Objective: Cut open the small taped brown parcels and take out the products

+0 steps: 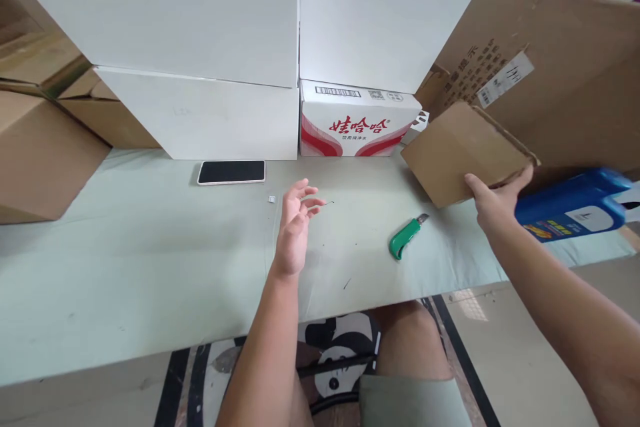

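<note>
My right hand (500, 193) grips the near right edge of a small brown cardboard box (457, 150), which is tilted at the right side of the table. The thumb lies on the box's near face; the other fingers are partly hidden behind its edge. My left hand (296, 227) hovers over the middle of the table with loosely curved fingers apart and nothing in it. Between the hands lies a green utility knife (405, 238) with its blade showing. A phone (231, 172) with a dark screen rests beyond my left hand, and a tiny white square piece (271, 199) lies nearby.
White panels (200, 13) stand along the back, with a red-and-white carton (357, 121) between them. Large brown cardboard (575, 73) rises at the right behind a blue bottle (570, 210). Another brown box (45, 160) stands at the left. The table (150, 280) has a pale green cover.
</note>
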The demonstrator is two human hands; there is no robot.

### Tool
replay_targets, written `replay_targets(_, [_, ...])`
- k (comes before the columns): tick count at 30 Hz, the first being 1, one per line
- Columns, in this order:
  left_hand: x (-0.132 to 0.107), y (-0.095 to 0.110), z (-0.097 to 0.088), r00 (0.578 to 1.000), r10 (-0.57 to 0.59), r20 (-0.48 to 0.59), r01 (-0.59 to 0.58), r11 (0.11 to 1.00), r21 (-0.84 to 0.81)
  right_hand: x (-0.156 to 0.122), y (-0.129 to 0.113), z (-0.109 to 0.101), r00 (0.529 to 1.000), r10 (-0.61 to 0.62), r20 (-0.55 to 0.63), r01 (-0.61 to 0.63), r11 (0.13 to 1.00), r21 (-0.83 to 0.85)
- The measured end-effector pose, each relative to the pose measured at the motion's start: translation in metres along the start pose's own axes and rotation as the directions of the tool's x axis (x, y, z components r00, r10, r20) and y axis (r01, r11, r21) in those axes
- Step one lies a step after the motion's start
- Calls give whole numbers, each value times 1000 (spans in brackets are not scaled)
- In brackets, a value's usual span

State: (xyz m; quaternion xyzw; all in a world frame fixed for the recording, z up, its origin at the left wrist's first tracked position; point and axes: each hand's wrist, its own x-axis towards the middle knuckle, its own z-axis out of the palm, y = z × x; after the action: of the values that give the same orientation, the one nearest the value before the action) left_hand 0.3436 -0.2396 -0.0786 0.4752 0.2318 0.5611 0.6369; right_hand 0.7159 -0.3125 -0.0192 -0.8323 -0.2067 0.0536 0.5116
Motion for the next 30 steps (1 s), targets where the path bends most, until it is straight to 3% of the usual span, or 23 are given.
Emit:
replay_targets(3, [-2, 0, 4, 1000, -5, 16, 4, 999, 42, 28, 6, 27, 980, -195, -46, 185, 970, -158])
replay_targets(8, [2, -3, 4, 1000, 11, 2, -11, 998, 67, 45, 2, 52, 991, -122, -58, 107, 971, -213])
replay_targets(14, [14, -10, 9, 999, 44, -25, -43, 999, 30, 56, 8, 52, 976, -50, -211, 3, 976, -219])
replay_targets(18, [16, -13, 15, 999, 32, -26, -31, 999, 15, 57, 21, 56, 981, -135, -140, 104, 973, -208])
replay_targets(22, [15, -16, 19, 999, 35, -9, -35, 999, 23, 56, 17, 69, 978, -203, -47, 191, 963, -188])
replay_targets(30, [16, -16, 13, 997, 73, -34, -74, 997, -28, 68, -9, 77, 983, -4, -186, -49, 960, -276])
